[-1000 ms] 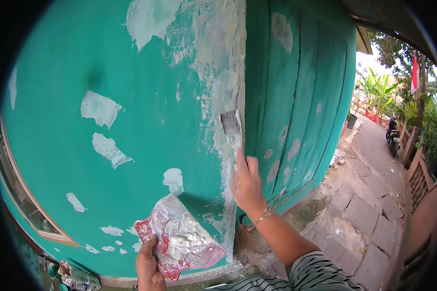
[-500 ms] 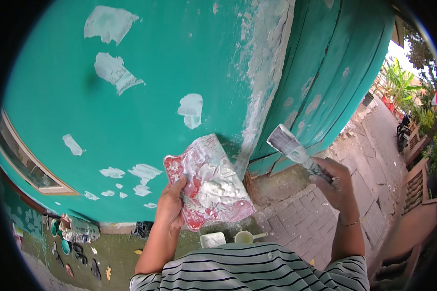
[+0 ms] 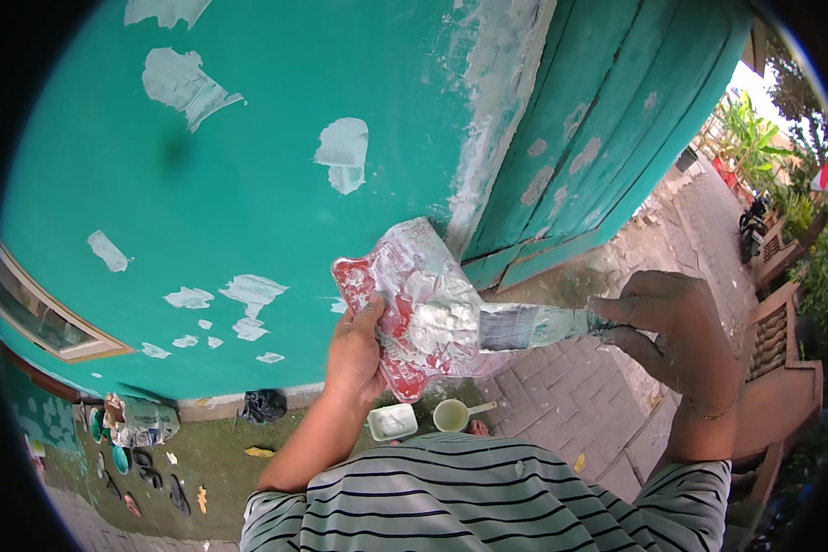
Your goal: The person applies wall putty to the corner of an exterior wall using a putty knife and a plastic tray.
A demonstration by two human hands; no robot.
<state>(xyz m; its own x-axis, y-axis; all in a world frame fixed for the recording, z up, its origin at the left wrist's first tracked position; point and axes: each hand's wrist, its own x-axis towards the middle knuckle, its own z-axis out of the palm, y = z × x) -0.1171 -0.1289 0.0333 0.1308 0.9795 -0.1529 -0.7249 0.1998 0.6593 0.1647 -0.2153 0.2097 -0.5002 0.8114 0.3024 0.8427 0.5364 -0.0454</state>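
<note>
In my left hand is a red plastic board smeared with white filler, gripped at its left edge. A thick mound of white putty sits on its middle. My right hand pinches the handle of a putty knife, whose coated blade points left and meets the putty at the board's right side. Beyond the board stands a green wall with several pale filler patches and a rough whitish strip along its corner.
Green wooden planks adjoin the corner. Below me stand a white tub and a pale dipper with a handle. Sandals and a black bag lie at left. A bench lines the paved path at right.
The putty knife has swung from upright beside the planks down to the board, its blade now level against the putty. The board has shifted slightly right and up.
</note>
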